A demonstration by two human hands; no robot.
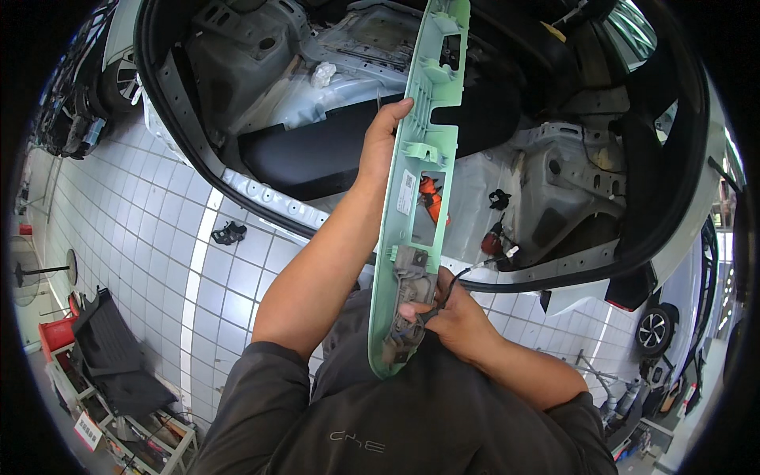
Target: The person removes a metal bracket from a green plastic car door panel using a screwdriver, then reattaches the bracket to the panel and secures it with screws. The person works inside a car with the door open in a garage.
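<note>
A long light-green plastic car trim panel (404, 202) stands on end, slightly tilted, in front of my body. Its ribbed side with cut-outs and clips faces me. Higher up, my left hand (385, 142) is closed round the panel's left edge, the thumb on its face. At the panel's lower end sits a dirty grey fitting (413, 293). My right hand (457, 321) comes from the right and is closed there, its thumb pressed on the fitting and the other fingers partly hidden. From beside that hand a black cable (467, 271) runs out to a white connector (513, 252).
Beyond the panel is a stripped car boot with a black board (305, 158), an orange object (431, 198) and a red-and-black tool (492, 240). A black part (229, 233) lies on the tiled floor. A cart (170, 439) stands lower left; a wheel (655, 330) shows at right.
</note>
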